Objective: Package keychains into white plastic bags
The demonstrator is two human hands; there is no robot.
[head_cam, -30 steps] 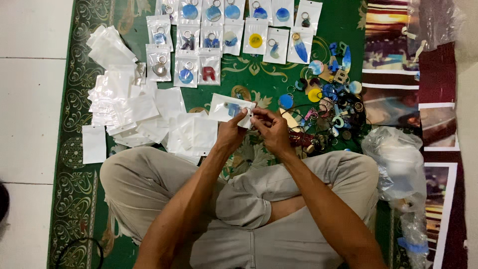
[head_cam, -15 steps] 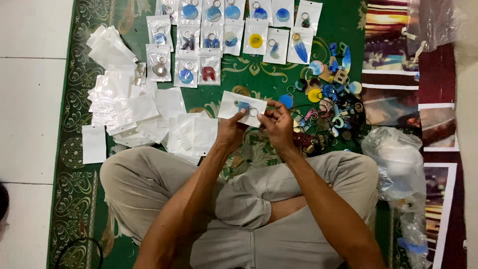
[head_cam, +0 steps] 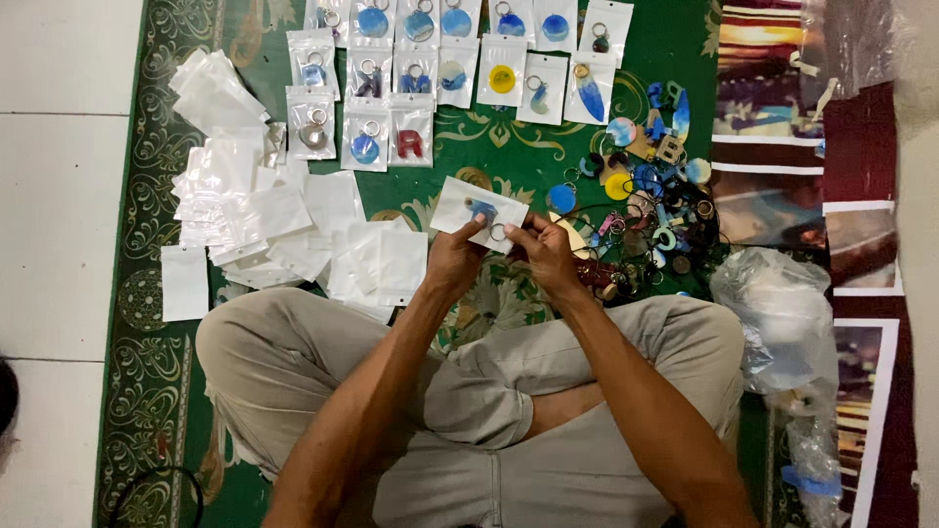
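Pouch (head_cam: 477, 212), small and white with a blue keychain inside, sits pinched between both hands: left hand (head_cam: 456, 260) grips its lower edge, right hand (head_cam: 548, 252) fingers close on its ring. Beneath it lies a green rug (head_cam: 685, 39); empty pouches (head_cam: 284, 230) left, loose keychains (head_cam: 646, 210) right, filled rows (head_cam: 440, 68) beyond, white tiles (head_cam: 59, 196) past the rug.

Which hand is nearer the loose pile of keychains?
Right. The right hand sits just beside the loose keychain pile, while the left hand is farther away, holding the small white pouch.
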